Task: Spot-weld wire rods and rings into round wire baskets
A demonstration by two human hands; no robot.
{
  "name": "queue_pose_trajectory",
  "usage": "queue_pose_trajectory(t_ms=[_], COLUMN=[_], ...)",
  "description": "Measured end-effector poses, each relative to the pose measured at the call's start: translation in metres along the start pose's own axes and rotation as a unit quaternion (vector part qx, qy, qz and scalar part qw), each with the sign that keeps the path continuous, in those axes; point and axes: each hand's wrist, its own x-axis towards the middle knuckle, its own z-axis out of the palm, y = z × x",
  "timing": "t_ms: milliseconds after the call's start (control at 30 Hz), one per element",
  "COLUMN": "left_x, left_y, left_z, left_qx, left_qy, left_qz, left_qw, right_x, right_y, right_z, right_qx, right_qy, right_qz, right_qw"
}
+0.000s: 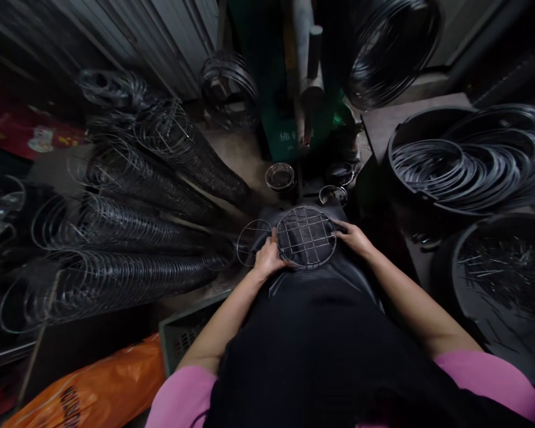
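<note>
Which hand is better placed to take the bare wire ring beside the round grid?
Left, probably. The left hand holds the left rim of the round silvery wire grid, and the bare thin wire ring lies right next to it. The right hand holds the opposite rim, across the grid.

A single view was recorded, from a camera worn on the person's head. It was directed forward and steeply downward, so that the person's own dark apron (312, 333) and pink sleeves (494, 374) filled the lower edge. The left hand (267, 257) and right hand (354, 238) were seen close, near mid-frame, at the round wire grid (306, 238). A very wide field was taken in: stacked wire rings (116, 238) to the left, a green machine (294, 128) ahead, tubs of wire hoops (468, 160) to the right. Bowing was noted at the edges.
</note>
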Motion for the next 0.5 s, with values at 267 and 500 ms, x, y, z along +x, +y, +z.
queue_pose_trajectory(t_ms=[267, 500], left_x=[-0.001, 0.008], left_y=[-0.013, -0.028], left_z=[-0.009, -0.027], left_qx=[-0.146, -0.466], left_qy=[-0.025, 0.011], left_qz=[0.021, -0.016], left_qw=[0.989, 0.885], right_x=[-0.017, -0.024], right_y=[-0.002, -0.004], right_z=[0.002, 0.006], right_qx=[-0.016, -0.018], right_qy=[0.023, 0.129], right_qz=[-0.051, -0.056], right_qw=[0.998, 0.990])
